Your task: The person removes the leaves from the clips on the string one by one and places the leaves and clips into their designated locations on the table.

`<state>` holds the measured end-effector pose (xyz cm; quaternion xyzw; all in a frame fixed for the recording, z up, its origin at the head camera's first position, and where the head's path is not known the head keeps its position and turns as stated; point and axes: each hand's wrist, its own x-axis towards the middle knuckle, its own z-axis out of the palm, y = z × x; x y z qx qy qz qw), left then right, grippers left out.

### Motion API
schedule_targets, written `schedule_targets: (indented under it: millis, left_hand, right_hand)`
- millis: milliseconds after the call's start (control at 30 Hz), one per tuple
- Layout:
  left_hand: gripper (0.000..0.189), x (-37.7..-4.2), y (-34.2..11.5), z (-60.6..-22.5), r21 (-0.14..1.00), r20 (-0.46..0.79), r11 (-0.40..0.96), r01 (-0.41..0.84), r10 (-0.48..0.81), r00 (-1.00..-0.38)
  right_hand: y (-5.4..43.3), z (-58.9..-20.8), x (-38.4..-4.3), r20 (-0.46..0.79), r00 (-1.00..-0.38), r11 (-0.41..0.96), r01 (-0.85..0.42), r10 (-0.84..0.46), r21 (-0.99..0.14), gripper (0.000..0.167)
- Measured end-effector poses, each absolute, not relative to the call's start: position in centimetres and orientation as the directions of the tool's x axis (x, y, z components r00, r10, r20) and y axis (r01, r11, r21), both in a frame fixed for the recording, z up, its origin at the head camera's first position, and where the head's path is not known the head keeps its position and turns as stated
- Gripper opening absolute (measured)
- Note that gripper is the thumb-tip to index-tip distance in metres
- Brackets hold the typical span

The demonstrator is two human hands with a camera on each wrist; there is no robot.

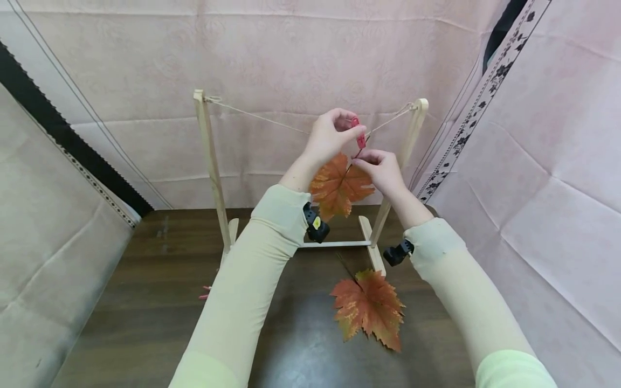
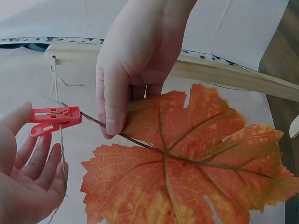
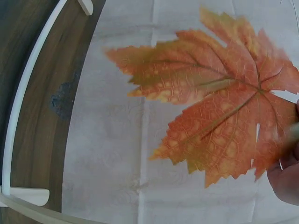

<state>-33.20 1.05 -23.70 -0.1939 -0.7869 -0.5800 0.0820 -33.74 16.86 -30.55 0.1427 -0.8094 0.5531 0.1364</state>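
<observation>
My left hand [image 1: 324, 140] pinches a red clothespin [image 2: 71, 114] between thumb and fingers, up at the string [image 1: 257, 114]. Just below it, my right hand [image 1: 385, 171] holds the thin dark stem of an orange artificial maple leaf [image 2: 187, 158] between thumb and fingers. In the left wrist view the stem's tip reaches the clothespin's jaw end, where the string also runs. Whether the jaws grip stem or string, I cannot tell. The leaf hangs below both hands, its blade spread wide in the right wrist view.
The string spans two wooden posts [image 1: 212, 167] of a stand with a white lower bar [image 1: 339, 244]. Another orange leaf [image 1: 371, 310] lies on the dark wooden table [image 1: 145, 323]. Red pieces [image 1: 204, 293] show partly behind my left sleeve. Pale cloth [image 1: 291, 54] surrounds the table.
</observation>
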Motion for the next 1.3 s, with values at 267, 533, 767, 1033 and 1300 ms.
schedule_targets:
  millis: [267, 533, 767, 1033, 1300]
  left_hand:
    - [0.028, -33.1, 0.9, -24.0, 0.883, 0.372, 0.234, 0.406, 0.176, -0.911]
    - [0.027, -32.9, 0.5, -24.1, 0.882, 0.384, 0.221, 0.416, 0.176, -0.907]
    - [0.026, -32.7, 0.1, -24.2, 0.884, 0.418, 0.161, 0.438, 0.144, -0.897]
    - [0.025, -32.6, -0.8, -24.1, 0.877, 0.480, -0.041, 0.479, 0.046, -0.876]
    - [0.028, -32.9, -2.5, -24.1, 0.873, 0.479, -0.080, 0.481, -0.048, -0.877]
  right_hand:
    - [17.1, -30.0, -33.2, 0.361, -0.927, 0.340, -0.374, -0.102, -0.863, 0.027]
    - [17.2, -29.8, -33.0, 0.359, -0.925, 0.347, -0.379, -0.123, -0.858, 0.025]
    - [16.9, -30.1, -33.0, 0.352, -0.928, 0.359, -0.373, -0.124, -0.856, 0.025]
    - [16.5, -30.2, -33.0, 0.348, -0.930, 0.371, -0.367, -0.119, -0.853, 0.019]
    - [16.8, -30.8, -32.9, 0.311, -0.940, 0.393, -0.341, -0.140, -0.854, 0.022]
